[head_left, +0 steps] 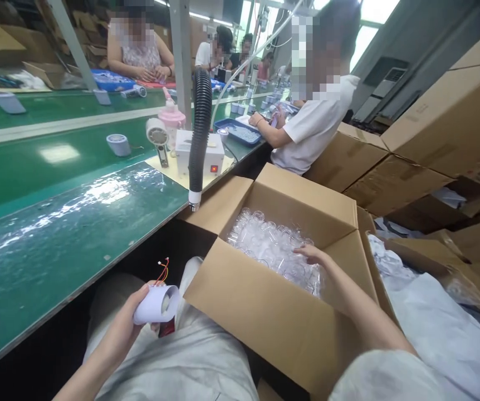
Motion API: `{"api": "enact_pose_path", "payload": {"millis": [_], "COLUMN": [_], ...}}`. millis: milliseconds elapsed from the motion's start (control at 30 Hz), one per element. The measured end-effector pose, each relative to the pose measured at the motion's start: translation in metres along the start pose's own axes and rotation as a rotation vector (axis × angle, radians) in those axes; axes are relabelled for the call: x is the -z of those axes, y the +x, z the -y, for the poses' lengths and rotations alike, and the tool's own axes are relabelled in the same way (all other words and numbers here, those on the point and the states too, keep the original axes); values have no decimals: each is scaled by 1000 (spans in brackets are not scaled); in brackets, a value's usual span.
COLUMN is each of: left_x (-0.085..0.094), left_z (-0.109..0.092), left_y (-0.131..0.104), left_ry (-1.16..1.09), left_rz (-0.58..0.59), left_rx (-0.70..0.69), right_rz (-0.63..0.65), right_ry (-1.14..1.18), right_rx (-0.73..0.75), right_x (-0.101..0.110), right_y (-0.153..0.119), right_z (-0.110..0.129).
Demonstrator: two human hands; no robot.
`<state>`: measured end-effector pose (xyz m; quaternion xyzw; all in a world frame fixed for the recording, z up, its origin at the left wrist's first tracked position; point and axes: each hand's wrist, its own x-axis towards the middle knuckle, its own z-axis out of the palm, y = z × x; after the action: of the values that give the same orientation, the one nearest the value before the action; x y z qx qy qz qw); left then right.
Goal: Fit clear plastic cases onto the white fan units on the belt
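My left hand (133, 312) is wrapped round a white plastic cylinder housing (156, 305), held on its side above my lap. Thin red and yellow wires (163, 272) with small white connectors stick up from it. On the right, my right hand (310, 253) reaches into an open cardboard box (260, 301) on my lap side. Its fingers are stretched out over a heap of clear round plastic parts (271, 239). Whether the fingertips touch a part is hard to make out.
A black flexible hose (201, 122) hangs at the green bench (77, 217) edge, before a white device (206, 159) with a red switch. A handheld fan (157, 136) stands beside it. A co-worker (319, 122) sits beyond the box. Stacked cartons (452, 122) rise at right.
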<state>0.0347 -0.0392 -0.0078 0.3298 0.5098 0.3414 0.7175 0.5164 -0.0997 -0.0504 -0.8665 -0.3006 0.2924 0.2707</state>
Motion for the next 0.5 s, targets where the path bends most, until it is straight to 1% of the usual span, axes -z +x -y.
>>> {"api": "enact_pose_path", "payload": {"millis": [67, 133, 167, 200, 233, 300, 367, 400, 433, 467, 500], "left_x": [3, 2, -1, -4, -8, -17, -25, -27, -28, -28, -27], "left_z": [-4, -7, -8, -9, -11, -13, -16, -18, -19, -21, -23], "left_y": [4, 11, 15, 18, 20, 23, 25, 25, 25, 25, 25], "left_ry": [-60, -103, -112, -113, -106, -71, -14, 31, 87, 152, 228], "left_rz": [-67, -99, -74, -15, 69, 243, 363, 402, 433, 462, 493], "left_rx": [47, 114, 150, 184, 214, 248, 242, 226, 205, 180, 153], "right_rz": [93, 167, 194, 223, 256, 340, 415, 424, 402, 351, 282], "right_ry": [63, 145, 190, 231, 265, 305, 237, 144, 43, -65, -171], "right_rx": [-4, 39, 87, 146, 207, 338, 556, 723, 885, 1037, 1158], "right_x": [12, 17, 16, 11, 3, -20, -51, -68, -84, -99, -113], "right_y": [-15, -33, -43, -53, -64, -89, -116, -129, -141, -151, -159], "right_z": [-3, 2, 8, 16, 26, 50, 77, 90, 102, 114, 124]}}
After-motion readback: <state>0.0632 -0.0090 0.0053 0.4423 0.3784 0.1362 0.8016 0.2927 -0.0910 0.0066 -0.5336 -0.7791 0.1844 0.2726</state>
